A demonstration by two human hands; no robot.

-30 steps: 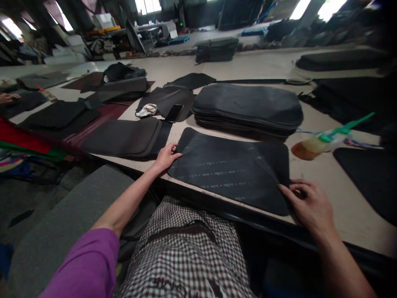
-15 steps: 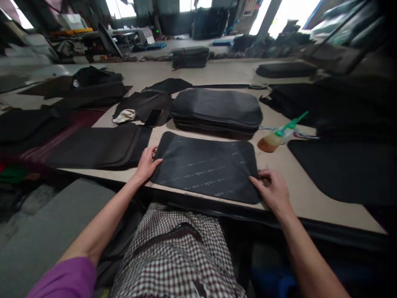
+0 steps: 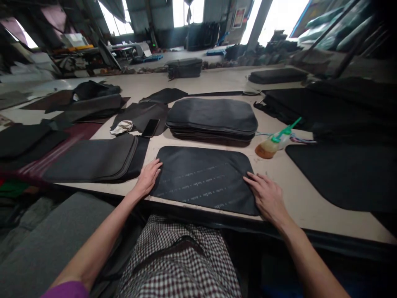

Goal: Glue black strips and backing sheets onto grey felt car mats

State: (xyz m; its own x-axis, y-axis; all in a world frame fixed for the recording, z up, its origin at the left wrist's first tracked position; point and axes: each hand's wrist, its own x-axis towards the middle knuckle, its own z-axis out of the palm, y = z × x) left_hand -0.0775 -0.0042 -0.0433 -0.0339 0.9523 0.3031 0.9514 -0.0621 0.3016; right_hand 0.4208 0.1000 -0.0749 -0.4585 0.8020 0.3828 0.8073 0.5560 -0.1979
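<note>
A black leather-like panel [image 3: 203, 180] with rounded corners and rows of pale printed lettering lies flat at the table's front edge. My left hand [image 3: 149, 178] rests against its left edge, fingers stretched out. On the right edge, my right hand [image 3: 267, 194] lies with its fingers spread over the rim. Both hands touch the panel without gripping it. Just behind it stands a stack of similar dark panels [image 3: 212, 118]. Two squeeze bottles with green nozzles, one a bottle of amber liquid [image 3: 266, 149], are beyond my right hand.
More dark panels [image 3: 89, 159] lie to the left, near a phone [image 3: 151, 128] and a crumpled white cloth [image 3: 122, 127]. A large black sheet [image 3: 344, 178] covers the right side of the table [image 3: 288, 198]. Further black piles [image 3: 277, 75] sit at the back.
Both hands have gone from pinching the panel's side edges to lying flatter with fingers extended on them. The panel now lies flatter. The view has tilted slightly upward.
</note>
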